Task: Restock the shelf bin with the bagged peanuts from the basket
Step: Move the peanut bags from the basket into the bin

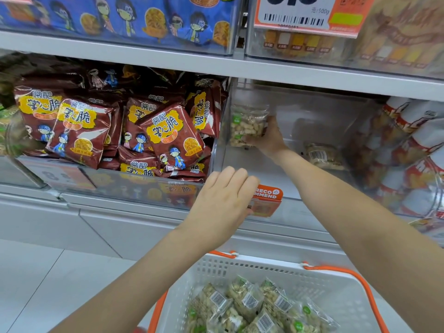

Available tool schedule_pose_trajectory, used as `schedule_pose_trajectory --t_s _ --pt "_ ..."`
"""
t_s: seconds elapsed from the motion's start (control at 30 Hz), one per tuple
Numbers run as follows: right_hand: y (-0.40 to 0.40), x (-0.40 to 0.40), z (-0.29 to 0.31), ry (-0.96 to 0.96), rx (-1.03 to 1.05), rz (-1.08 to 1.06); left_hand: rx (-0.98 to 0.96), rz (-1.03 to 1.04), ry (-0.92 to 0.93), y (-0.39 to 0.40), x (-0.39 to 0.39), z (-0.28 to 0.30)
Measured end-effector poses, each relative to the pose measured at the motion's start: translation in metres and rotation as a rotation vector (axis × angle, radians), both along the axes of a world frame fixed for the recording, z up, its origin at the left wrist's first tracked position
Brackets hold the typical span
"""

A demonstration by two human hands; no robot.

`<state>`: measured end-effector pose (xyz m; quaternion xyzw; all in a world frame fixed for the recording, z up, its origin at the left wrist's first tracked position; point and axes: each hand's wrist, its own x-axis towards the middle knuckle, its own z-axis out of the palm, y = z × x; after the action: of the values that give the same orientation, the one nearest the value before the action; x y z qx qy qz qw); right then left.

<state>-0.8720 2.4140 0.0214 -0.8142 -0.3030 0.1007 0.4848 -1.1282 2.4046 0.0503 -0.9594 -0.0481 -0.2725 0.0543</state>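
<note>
My right hand (270, 138) reaches deep into the clear shelf bin (312, 207) and holds a clear bag of peanuts (247, 124) upright against the bin's left wall. One more peanut bag (323, 156) lies flat on the bin floor to the right. My left hand (224, 200) rests on the bin's front lip, fingers curled over the edge beside an orange tag (266, 200). Below, the white basket (336, 292) with orange handles holds several peanut bags (252, 306).
The bin to the left is packed with dark red snack bags (120, 131). Red and white packs (413, 150) fill the bin on the right. A shelf (336, 75) with blue snack packs and a price card hangs close above.
</note>
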Motion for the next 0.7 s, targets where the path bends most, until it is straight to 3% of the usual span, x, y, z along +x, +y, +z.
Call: schedule_pose_trajectory --t_s 0.17,0.23,0.33,0.4,0.5,0.57,0.63,0.7 --pt "-0.025 0.009 0.016 0.023 -0.026 -0.021 -0.002 -0.011 0.012 0.001 0.000 0.000" --pt "-0.053 0.026 0.025 -0.071 -0.059 -0.091 -0.001 -0.009 0.012 0.002 0.000 0.000" --pt "-0.108 0.038 0.034 -0.201 -0.498 -0.139 0.003 -0.012 0.017 0.001 -0.002 0.002" --pt "-0.136 0.032 0.032 -0.073 -0.630 -0.070 0.008 -0.016 0.028 0.001 -0.002 0.005" --pt "-0.146 0.027 0.030 -0.120 -0.712 -0.061 0.006 -0.009 0.030 -0.001 -0.004 0.005" --pt "-0.139 0.020 0.042 -0.010 -0.589 -0.112 -0.001 -0.018 0.021 -0.003 -0.006 0.004" --pt "-0.135 0.003 0.062 0.249 -0.294 -0.099 -0.031 -0.030 0.023 -0.005 -0.008 0.005" --pt "-0.141 -0.016 0.077 0.481 -0.031 -0.196 -0.207 -0.031 -0.016 -0.006 -0.010 0.015"
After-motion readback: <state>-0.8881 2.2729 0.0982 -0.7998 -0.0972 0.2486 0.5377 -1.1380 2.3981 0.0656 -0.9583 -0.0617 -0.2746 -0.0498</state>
